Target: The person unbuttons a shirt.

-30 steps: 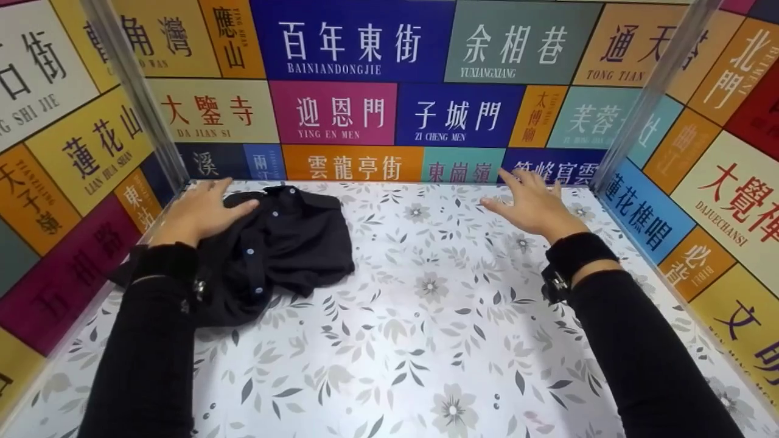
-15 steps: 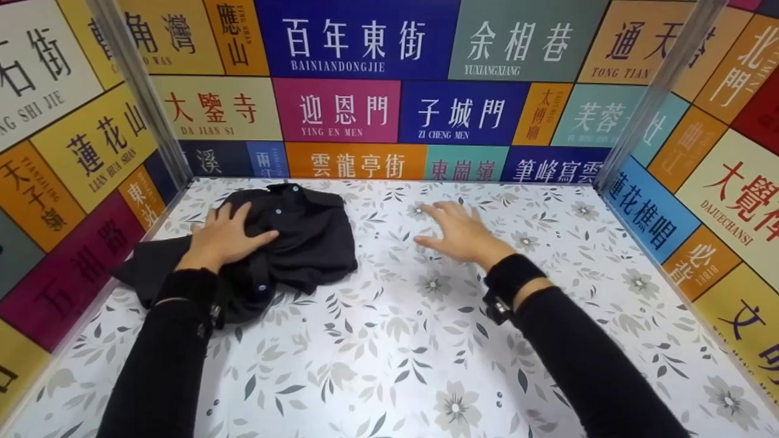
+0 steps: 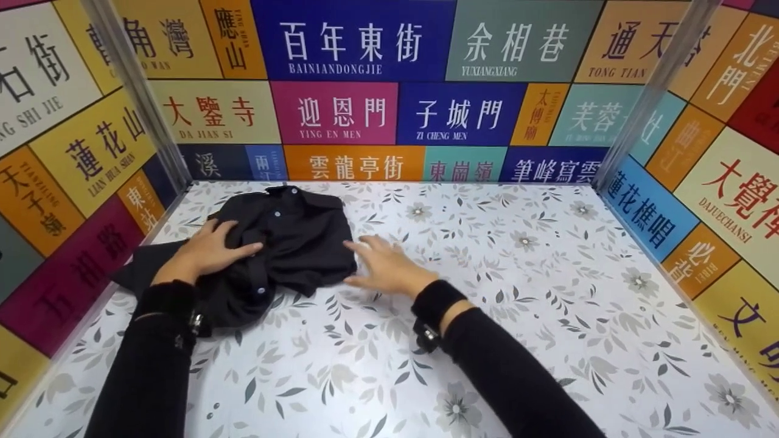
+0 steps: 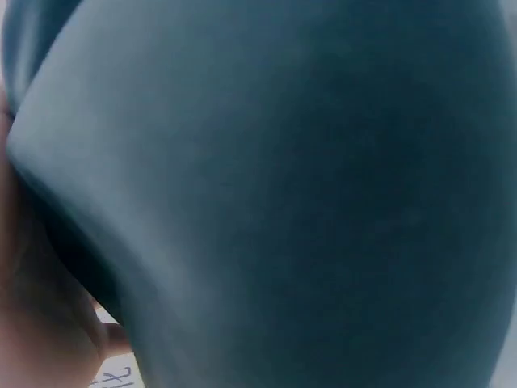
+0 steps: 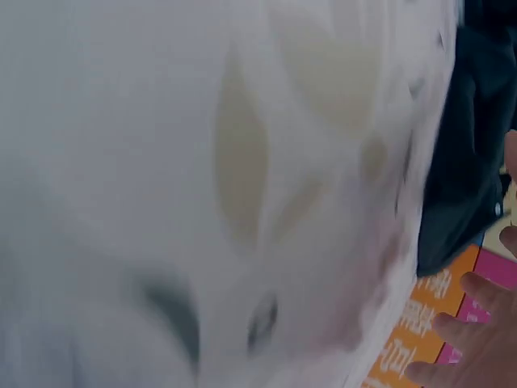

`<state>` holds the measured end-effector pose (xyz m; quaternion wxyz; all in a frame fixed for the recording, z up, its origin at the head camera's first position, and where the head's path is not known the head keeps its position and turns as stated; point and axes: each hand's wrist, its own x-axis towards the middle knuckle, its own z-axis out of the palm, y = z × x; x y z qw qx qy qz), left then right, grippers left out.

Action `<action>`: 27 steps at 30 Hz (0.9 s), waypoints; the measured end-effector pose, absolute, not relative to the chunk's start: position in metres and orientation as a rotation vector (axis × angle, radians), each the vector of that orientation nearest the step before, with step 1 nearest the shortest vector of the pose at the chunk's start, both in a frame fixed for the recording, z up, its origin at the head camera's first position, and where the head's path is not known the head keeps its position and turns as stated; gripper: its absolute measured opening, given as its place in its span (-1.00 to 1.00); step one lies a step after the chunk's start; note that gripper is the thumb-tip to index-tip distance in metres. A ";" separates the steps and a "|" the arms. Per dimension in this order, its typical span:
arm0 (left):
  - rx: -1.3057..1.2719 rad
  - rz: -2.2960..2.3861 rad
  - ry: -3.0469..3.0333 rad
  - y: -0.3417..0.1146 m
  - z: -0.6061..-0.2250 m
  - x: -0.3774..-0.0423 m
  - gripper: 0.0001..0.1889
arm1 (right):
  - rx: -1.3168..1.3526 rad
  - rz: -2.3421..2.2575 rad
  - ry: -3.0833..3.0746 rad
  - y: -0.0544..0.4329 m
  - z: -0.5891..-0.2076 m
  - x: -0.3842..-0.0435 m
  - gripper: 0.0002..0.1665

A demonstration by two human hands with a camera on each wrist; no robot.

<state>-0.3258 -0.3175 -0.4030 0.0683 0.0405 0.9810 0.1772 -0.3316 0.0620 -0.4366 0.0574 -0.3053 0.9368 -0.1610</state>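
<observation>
A crumpled black shirt point(image 3: 310, 237) with pale buttons lies on the left half of the table in the head view. My left hand point(image 3: 213, 248) rests over its left part, thumb pointing right and fingers spread. Dark cloth point(image 4: 283, 194) fills most of the left wrist view, with part of the hand at the left edge. At the shirt's right edge is my right hand point(image 3: 383, 266), fingers loosely extended toward the fabric. The right wrist view shows those fingers point(image 5: 460, 327) spread at the lower right, near the dark shirt.
The tabletop point(image 3: 487, 340) has a white cover with grey flowers and leaves. Colourful panels with Chinese street names enclose it: a back wall point(image 3: 359, 52), a left wall point(image 3: 79, 213) and a right wall point(image 3: 724, 182). Clear corner strips join the panels.
My right hand has swept left and nearer, from the far right of the table to the shirt's right edge. The left hand has shifted slightly nearer over the shirt, which stays in place.
</observation>
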 end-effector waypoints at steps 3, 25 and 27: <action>0.153 0.578 2.951 -0.320 -0.412 -0.323 0.12 | -0.956 -0.411 2.793 0.045 -0.445 -0.327 -0.04; 0.404 0.624 3.005 -0.292 -0.453 -0.341 -0.36 | -1.015 -0.312 2.858 0.057 -0.448 -0.329 -0.54; 0.434 0.601 2.959 -0.282 -0.451 -0.340 -0.41 | -1.024 -0.334 2.843 0.063 -0.448 -0.330 -0.57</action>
